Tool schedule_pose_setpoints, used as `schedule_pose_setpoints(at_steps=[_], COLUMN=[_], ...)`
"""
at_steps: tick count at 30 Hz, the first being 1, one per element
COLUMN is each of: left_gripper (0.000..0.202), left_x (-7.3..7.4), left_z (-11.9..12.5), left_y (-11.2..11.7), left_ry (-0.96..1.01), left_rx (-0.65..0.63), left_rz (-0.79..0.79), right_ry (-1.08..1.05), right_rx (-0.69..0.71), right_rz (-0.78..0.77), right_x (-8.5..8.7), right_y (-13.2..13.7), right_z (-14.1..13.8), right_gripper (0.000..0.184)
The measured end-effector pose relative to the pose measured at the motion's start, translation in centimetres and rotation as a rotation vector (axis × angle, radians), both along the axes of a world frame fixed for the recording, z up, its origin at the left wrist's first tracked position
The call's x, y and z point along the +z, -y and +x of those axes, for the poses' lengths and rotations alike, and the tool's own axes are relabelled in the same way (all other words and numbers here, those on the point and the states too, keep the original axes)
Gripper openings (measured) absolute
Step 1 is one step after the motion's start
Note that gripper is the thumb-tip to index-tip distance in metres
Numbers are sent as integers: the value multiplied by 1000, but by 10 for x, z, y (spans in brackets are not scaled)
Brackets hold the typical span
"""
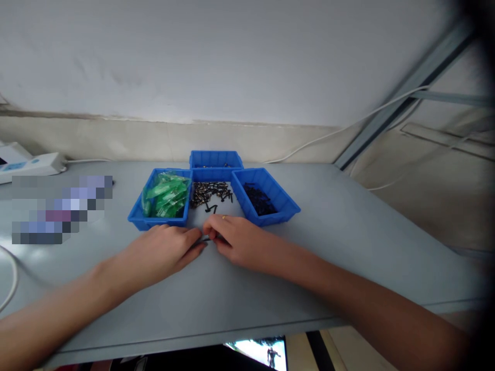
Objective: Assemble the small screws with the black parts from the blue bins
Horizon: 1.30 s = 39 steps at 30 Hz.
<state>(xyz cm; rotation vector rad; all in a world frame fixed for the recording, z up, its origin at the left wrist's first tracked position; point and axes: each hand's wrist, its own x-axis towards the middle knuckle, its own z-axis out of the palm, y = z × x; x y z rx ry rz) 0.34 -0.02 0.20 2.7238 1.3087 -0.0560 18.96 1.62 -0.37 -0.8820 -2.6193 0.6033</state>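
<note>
My left hand (pixel 170 251) and my right hand (pixel 240 242) meet just in front of the blue bins, fingertips close together. Both pinch a thin dark screw (pixel 206 239), mostly hidden by the fingers. Beyond them, a pile of dark and brass-coloured screws (pixel 209 191) lies on the grey table, with a few loose black ones on its near side. The left blue bin (pixel 141 222) holds clear bags with green contents (pixel 168 196). Small black parts (pixel 260 200) lie in the right blue bin (pixel 286 207).
A third blue bin (pixel 216 158) stands behind the pile, with small pieces inside. At far left are a white power strip (pixel 36 165), a blurred-out object (pixel 64 208) and a white cable (pixel 14 278). A metal frame post (pixel 390 108) rises at right. Below the table edge, a lit screen (pixel 266 353) shows.
</note>
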Motion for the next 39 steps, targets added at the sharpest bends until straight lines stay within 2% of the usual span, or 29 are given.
schedule_pose_setpoints(at_steps=[6,12,15,25,34,39], left_gripper=[28,27,28,31,35,34], left_x=[2,2,2,1,0,-1], left_z=[-1,-1,-1,-3,-2,-3], left_y=[0,1,1,-1,-1,0], left_ry=[53,48,31,25,32,29], left_rx=[-97,-87,-87,-94,-88,-91], left_rz=[-24,-11,-10,-1,4,18], right_ry=[4,149,186,196,264,281], right_rx=[34,46,73,22,82,33], right_rz=[-33,156,237,305,429,364], right_x=[4,1,-2,-11,-7,-3], right_y=[2,1,1,-1,-3,-2], right_z=[0,0,-1,0,4,5], right_gripper=[12,6,10,30,19,16])
